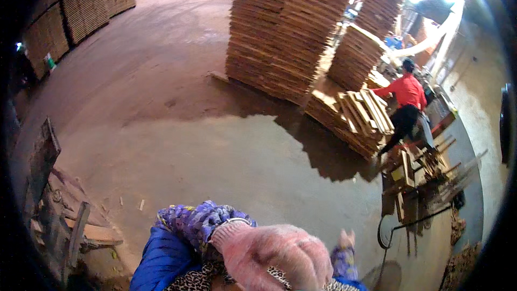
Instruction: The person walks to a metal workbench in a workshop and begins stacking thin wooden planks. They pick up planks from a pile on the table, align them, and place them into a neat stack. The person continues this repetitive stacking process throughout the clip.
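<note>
My left hand [277, 253] wears a fuzzy pink glove and is held in front of my body, close to the lower edge. Its back faces up, the fingers bend downward, and their tips are out of sight. A purple floral sleeve [202, 223] covers that forearm. Farther right, my right hand [347, 238] reaches out low over the floor, small and blurred, its fingers apart. No object shows in it. Below my arms, blue puffy clothing [164, 258] and leopard-print cloth [188, 279] are visible.
Tall stacks of wooden boards [285, 32] rise ahead, with more stacks [83, 8] far left. A person in red [406, 91] stands by loose planks [369, 110]. Scrap wood [78, 231] lies left; a metal-framed cart with wood [414, 183] stands right. Concrete floor [215, 151] lies between.
</note>
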A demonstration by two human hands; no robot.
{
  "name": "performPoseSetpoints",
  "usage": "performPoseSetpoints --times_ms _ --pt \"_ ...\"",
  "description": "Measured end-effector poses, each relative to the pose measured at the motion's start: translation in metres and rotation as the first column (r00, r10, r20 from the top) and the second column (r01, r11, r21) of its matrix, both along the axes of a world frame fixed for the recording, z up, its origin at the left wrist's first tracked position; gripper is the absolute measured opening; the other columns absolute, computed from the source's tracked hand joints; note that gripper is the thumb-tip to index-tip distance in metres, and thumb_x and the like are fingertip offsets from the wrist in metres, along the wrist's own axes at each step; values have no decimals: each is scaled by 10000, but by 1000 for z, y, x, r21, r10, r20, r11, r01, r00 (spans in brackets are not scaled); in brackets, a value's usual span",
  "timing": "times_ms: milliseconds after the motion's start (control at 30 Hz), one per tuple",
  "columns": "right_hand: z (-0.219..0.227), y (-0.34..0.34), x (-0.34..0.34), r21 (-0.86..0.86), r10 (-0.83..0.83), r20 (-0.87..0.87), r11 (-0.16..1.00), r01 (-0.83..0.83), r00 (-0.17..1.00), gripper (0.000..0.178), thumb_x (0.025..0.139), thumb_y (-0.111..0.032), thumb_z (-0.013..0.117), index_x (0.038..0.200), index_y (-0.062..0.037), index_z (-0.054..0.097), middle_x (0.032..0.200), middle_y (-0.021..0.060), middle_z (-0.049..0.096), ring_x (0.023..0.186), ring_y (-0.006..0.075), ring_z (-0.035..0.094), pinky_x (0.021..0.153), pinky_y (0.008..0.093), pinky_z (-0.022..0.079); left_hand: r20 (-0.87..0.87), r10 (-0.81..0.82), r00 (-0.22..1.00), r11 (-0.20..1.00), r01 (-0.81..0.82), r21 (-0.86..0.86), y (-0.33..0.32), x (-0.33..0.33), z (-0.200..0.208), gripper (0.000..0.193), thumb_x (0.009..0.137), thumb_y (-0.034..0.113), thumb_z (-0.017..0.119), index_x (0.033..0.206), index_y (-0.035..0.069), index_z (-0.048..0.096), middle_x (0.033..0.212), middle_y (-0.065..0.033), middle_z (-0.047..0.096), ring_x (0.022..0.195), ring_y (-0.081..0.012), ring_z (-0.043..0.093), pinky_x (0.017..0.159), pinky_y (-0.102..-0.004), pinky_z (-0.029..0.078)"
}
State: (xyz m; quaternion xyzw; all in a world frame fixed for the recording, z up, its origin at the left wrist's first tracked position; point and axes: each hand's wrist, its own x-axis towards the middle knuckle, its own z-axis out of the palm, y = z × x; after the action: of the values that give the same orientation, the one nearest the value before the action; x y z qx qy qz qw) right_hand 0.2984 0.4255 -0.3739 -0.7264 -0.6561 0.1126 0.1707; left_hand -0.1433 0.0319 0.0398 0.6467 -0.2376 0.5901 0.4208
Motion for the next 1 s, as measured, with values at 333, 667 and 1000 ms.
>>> performPoseSetpoints --times_ms 333,667,1000 --pt "63 -117 -874 -236 741 -620 138 -962 258 738 1033 -344 749 1632 -31 453 1554 244 602 1410 323 605 1164 405 484 70 636 769 769 -622 -147 9 -418 -12 209 936 175 796 1095 42 770 1050 -98 748 961 -323 710 878 -470 568" --pt "-180 80 -932 -937 582 -241 70 -343 777 789 988 -507 695 1501 76 553 1415 245 699 1242 310 694 1101 415 532 46 776 629 630 -769 -113 94 -828 -10 185 1007 232 731 1073 60 740 1029 -116 754 915 -295 726 787 -387 578" --pt "-134 143 -1592 -636 739 -417 177 -751 528 797 991 -520 681 1550 29 537 1467 249 670 1356 318 643 1138 405 498 -135 822 554 -11 -222 -975 109 -1253 -101 392 1025 137 711 1370 -42 664 1242 -150 737 1163 -248 707 1012 -404 579"
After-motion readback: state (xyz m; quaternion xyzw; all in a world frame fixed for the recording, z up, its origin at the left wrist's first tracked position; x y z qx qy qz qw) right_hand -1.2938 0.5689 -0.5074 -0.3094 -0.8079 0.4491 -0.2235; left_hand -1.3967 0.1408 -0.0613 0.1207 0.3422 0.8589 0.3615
